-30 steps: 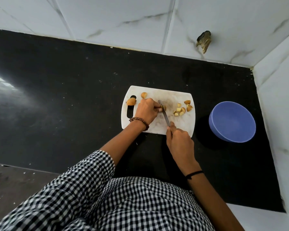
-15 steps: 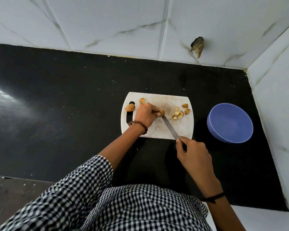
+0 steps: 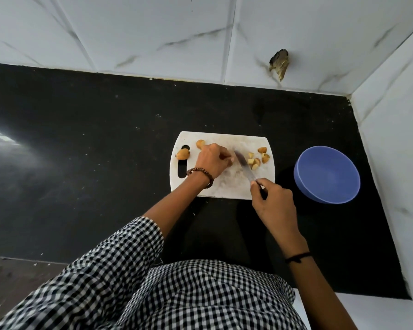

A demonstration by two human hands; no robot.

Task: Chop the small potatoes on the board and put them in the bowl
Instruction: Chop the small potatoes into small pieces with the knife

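A round blue plastic bowl (image 3: 327, 173) sits on the black stone counter (image 3: 81, 167), just right of the white plastic cutting board (image 3: 224, 186); I see only the bowl's blue inside. Two whole small brown potatoes (image 3: 183, 154) lie at the board's far left, and chopped potato pieces (image 3: 256, 160) at its far right. My right hand (image 3: 274, 206) grips the steel knife (image 3: 244, 166). Its blade runs from near right to far left, the tip between the pieces and my left hand (image 3: 212, 160). That hand is curled on the board; I cannot tell if it holds anything.

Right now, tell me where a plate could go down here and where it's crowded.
Widest bare patch: black counter left of the white cutting board. A strip also runs between board and white tiled wall. Crowded: the board itself, and the narrow gap to the round blue bowl.
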